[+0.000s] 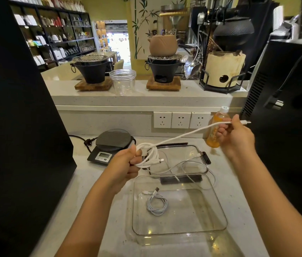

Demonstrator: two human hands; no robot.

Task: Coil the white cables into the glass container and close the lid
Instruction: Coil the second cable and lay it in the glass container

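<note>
A square glass container [218,204] sits open on the counter in front of me, with one coiled white cable [157,204] lying inside it. Behind it lies the clear lid [200,151] with black clips, and a thin loose white cable [192,164] is draped over it. My left hand [126,164] grips several loops of a thicker white cable [174,139] above the counter. My right hand [236,135] pinches that same cable near its plug end, holding it stretched up and to the right.
A black kitchen scale [109,145] stands behind my left hand. An orange bottle [216,127] stands by my right hand, under wall sockets [180,120]. Black appliances flank both sides. A raised ledge carries a clear plastic jar [123,81] and charcoal stoves.
</note>
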